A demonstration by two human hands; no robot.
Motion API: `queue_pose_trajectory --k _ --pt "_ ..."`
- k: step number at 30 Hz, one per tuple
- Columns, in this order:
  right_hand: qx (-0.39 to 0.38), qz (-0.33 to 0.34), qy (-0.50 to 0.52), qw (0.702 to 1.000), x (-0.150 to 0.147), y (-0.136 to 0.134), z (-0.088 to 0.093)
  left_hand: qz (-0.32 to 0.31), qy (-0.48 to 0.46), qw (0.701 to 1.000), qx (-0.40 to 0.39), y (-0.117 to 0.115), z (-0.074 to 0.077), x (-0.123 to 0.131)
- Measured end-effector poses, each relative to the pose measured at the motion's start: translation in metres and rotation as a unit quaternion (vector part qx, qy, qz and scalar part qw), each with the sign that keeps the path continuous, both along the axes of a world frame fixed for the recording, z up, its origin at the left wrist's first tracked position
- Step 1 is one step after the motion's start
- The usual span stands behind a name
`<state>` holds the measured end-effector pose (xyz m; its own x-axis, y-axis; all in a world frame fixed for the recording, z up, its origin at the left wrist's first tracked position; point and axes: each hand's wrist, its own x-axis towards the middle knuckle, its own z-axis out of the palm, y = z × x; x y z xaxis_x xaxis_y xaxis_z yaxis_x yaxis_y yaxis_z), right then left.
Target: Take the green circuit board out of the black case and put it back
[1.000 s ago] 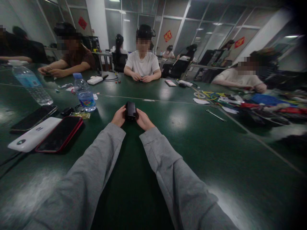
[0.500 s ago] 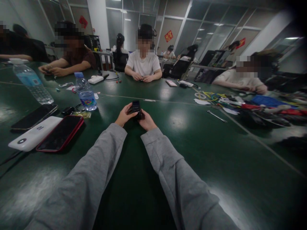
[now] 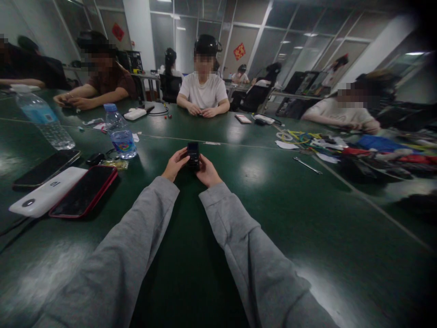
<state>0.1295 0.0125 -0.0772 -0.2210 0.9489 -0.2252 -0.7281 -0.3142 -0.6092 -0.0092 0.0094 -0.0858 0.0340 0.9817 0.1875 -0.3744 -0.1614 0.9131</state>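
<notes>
A small black device with a screen and buttons (image 3: 193, 154) is held between my two hands over the green table (image 3: 191, 255). My left hand (image 3: 175, 165) grips its left side, the thumb lying along the edge near the buttons. Against the right side are the closed fingers of my right hand (image 3: 207, 171). The device's screen faces me; its exact kind is too small to make out. Its underside is hidden by my hands.
To the left lie a red-cased phone (image 3: 83, 191), a white power bank (image 3: 48, 191) and a dark phone (image 3: 47, 169). Two water bottles (image 3: 122, 136) stand behind them. At right are a wrench (image 3: 307, 165) and a heap of cables (image 3: 300, 138). Co-workers (image 3: 204, 91) sit opposite.
My left thumb has drawn back from the front of the device to its left edge, uncovering the buttons. The device stays in both hands.
</notes>
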Motion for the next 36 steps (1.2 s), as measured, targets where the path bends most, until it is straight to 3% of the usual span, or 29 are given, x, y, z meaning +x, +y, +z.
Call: queue_pose_trajectory --k 6,16,22,31,36 --pt "0.02 0.0 -0.011 1.0 0.0013 -0.0014 0.0012 0.009 0.017 1.0 0.018 0.0008 -0.0024 0.0006" --pt "0.11 0.025 -0.049 0.992 0.0003 -0.0075 0.0006 0.009 0.042 0.997 -0.064 0.0011 -0.0018 -0.0032" --pt "0.107 0.044 -0.048 0.992 0.0024 -0.008 0.001 -0.016 0.027 0.998 -0.058 0.0013 -0.0025 -0.0044" --pt "0.137 0.031 -0.045 0.989 -0.0029 -0.0094 0.0015 0.018 -0.01 0.997 -0.075 0.0003 -0.0002 -0.0032" --pt "0.115 0.004 -0.038 0.993 -0.003 -0.0078 0.0 0.02 -0.018 0.997 -0.075 -0.0028 0.0034 -0.0023"
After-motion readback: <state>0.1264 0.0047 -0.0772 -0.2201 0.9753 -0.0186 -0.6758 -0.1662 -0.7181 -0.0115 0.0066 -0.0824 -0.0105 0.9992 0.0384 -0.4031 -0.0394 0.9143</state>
